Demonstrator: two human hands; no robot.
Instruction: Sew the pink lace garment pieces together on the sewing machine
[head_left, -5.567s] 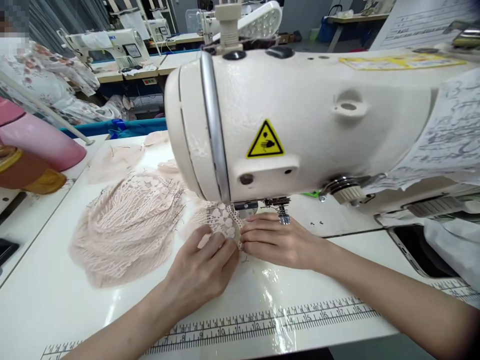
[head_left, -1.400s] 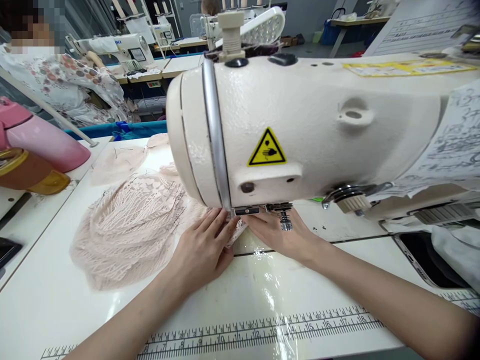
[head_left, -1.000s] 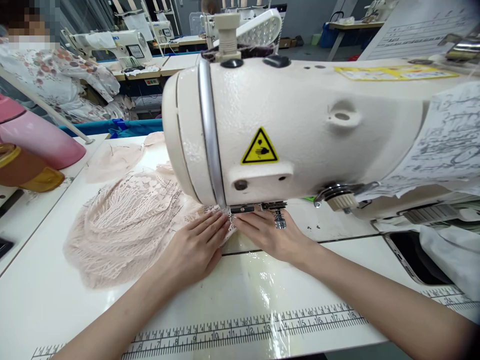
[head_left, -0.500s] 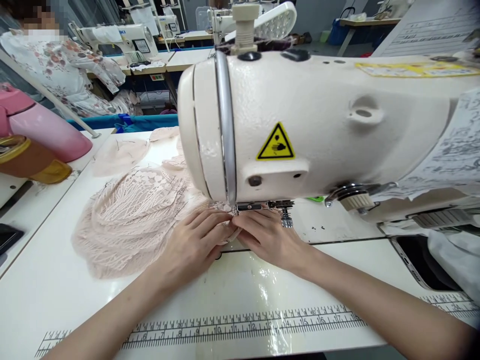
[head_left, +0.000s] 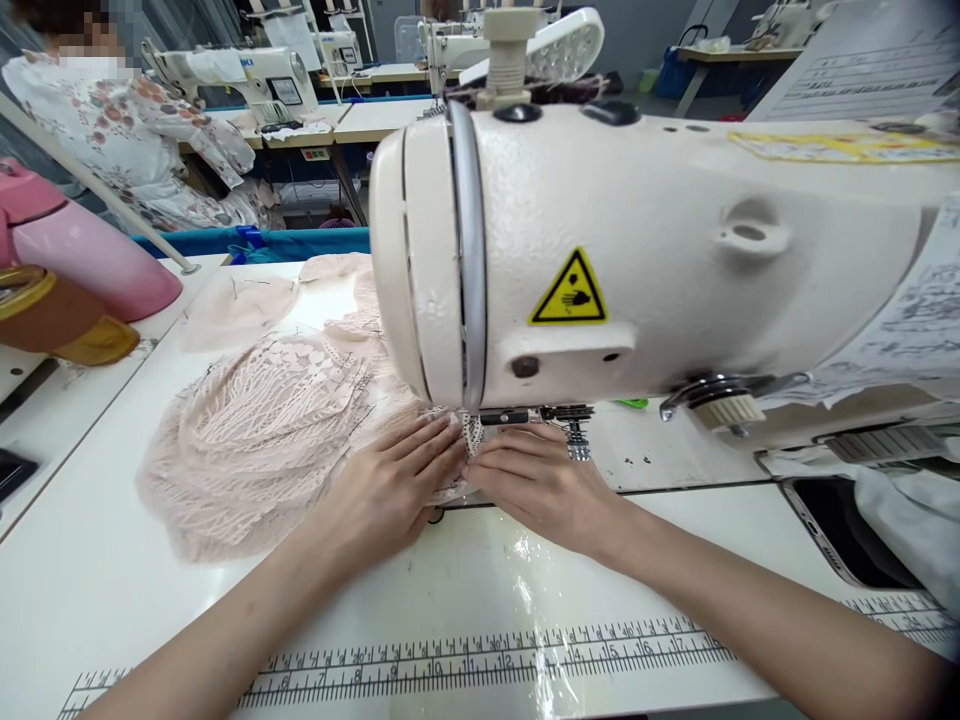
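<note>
A pale pink lace fabric [head_left: 262,440] lies bunched on the left of the sewing machine [head_left: 645,250], its edge running under the machine's head. My left hand [head_left: 405,470] rests flat on this lace just left of the needle area, fingers stretched out. Close by on the right, my right hand [head_left: 540,475] has its fingers pressed together at the lace edge, in front of the presser foot area. A narrow strip of openwork lace shows between the two hands. The machine head hides the needle, and the right fingertips are partly covered.
A pink bottle [head_left: 90,250] and an amber cup [head_left: 67,320] stand at the left. A phone [head_left: 847,530] and a grey cloth [head_left: 915,520] lie at the right. A printed ruler [head_left: 435,660] runs along the front edge. Another person [head_left: 142,140] sits at a machine behind.
My left hand has flattened out on the lace and its fingertips have parted from my right hand. More lace shows between them. The camera view has shifted slightly.
</note>
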